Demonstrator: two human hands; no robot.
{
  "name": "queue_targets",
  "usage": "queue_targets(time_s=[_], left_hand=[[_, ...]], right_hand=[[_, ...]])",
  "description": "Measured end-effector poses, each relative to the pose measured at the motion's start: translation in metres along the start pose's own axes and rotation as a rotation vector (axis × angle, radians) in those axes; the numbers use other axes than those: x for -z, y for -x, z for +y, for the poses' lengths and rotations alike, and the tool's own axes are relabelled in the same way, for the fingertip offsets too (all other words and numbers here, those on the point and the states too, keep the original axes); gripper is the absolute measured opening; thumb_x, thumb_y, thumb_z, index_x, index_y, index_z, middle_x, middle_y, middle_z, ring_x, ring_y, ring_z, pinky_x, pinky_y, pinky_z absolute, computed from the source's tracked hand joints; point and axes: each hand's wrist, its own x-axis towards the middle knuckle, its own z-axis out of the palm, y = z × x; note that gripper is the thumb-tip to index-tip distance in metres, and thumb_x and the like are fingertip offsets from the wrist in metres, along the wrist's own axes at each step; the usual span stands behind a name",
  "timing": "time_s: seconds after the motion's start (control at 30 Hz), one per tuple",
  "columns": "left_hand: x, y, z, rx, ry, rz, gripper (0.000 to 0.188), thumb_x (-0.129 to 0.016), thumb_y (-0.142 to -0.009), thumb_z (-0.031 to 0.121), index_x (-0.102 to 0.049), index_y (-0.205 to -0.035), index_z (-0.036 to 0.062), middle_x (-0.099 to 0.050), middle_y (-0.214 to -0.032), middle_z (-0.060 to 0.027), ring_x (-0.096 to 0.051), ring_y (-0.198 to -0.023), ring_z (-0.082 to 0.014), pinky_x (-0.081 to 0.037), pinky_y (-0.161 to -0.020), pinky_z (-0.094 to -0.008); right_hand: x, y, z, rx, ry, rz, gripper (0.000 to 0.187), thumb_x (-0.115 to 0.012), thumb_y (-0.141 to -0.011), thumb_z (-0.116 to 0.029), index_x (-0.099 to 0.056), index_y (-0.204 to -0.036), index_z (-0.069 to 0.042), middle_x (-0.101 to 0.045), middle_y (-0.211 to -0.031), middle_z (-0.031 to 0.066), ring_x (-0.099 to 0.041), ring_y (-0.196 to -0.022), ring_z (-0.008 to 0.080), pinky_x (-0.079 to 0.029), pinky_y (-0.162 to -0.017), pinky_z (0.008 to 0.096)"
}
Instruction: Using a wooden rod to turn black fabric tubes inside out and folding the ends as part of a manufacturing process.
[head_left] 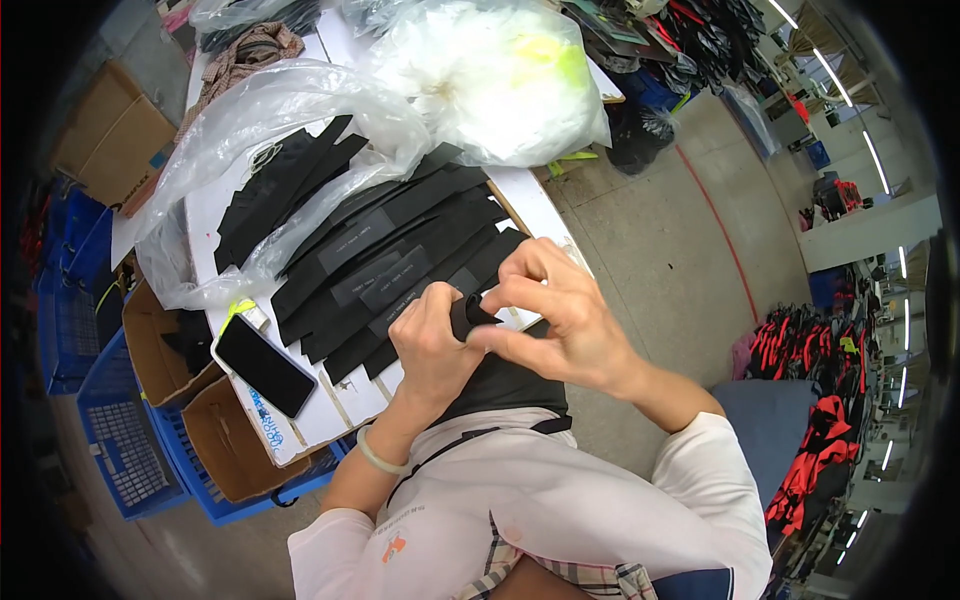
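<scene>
Left hand (432,345) gripping a rolled black strip (466,312), right hand (555,320) pinching its end, above fanned strips (390,262) on a white table (330,405), phone (264,364) nearby

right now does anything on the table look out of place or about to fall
The phone lies at the table's near-left edge, seemingly with a corner past the rim, above the cardboard boxes. The black strips are fanned loosely, not squared. Both hands grip a rolled black piece.
</scene>
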Motion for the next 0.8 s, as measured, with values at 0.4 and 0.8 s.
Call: queue_targets(time_s=[0.4, 0.8], left_hand=[[-0.001, 0.009, 0.006, 0.041, 0.160, 0.027, 0.029, -0.070, -0.067, 0.012, -0.042, -0.070, 0.0041, -0.037, -0.055, -0.0060, -0.041, -0.045, -0.0191, -0.035, -0.043, -0.0286], [-0.001, 0.001, 0.015, 0.061, 0.274, -0.002, 0.032, -0.076, -0.070, 0.012, -0.045, -0.065, 0.0057, -0.043, -0.055, -0.0063, -0.044, -0.044, -0.0210, -0.034, -0.043, -0.0295]], right_hand=[[-0.002, 0.005, -0.005, 0.129, -0.273, 0.129, 0.022, -0.079, -0.060, -0.004, -0.064, -0.075, 0.000, -0.061, -0.091, 0.0129, -0.054, -0.068, 0.0180, -0.042, -0.059, 0.0262], [-0.018, 0.011, -0.007, 0.092, -0.245, 0.329, 0.022, -0.071, -0.066, 0.009, -0.055, -0.079, 0.000, -0.059, -0.077, 0.0103, -0.053, -0.069, 0.0157, -0.041, -0.060, 0.0260]])
